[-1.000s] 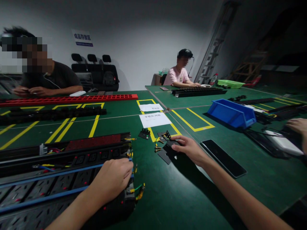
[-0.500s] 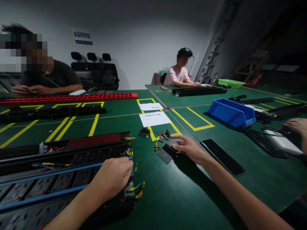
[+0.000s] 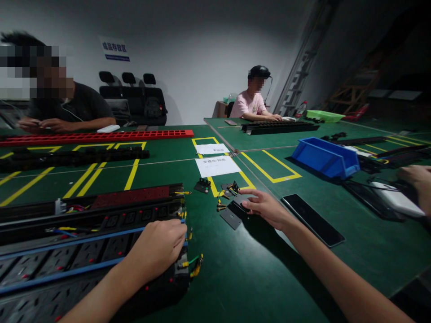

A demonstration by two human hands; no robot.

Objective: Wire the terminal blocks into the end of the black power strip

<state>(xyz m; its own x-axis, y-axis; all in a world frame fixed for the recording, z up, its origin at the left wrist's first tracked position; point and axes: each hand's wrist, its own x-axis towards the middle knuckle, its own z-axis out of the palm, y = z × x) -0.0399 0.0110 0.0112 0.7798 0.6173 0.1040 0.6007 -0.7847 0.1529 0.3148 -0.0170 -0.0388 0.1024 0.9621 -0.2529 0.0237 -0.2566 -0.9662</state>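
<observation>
My left hand (image 3: 161,244) rests with curled fingers on the right end of the black socket strips (image 3: 90,253); what its fingers hold, if anything, is hidden. Yellow and green wire ends (image 3: 195,264) stick out beyond the strips. At the centre, my right hand (image 3: 264,207) pinches a small black metal plate (image 3: 239,200) between thumb and fingers. Just below it, a flat black bracket (image 3: 231,217) lies on the green table. Beside these are another black bracket (image 3: 203,185) and a few short yellow-ended wires (image 3: 221,206).
A dark phone (image 3: 313,220) lies right of my right hand, with a blue bin (image 3: 325,158) behind. White papers (image 3: 218,166) lie mid-table. A red grid strip (image 3: 144,135) stretches across the back left. Two people sit beyond; another person's hand (image 3: 417,179) shows at the right edge.
</observation>
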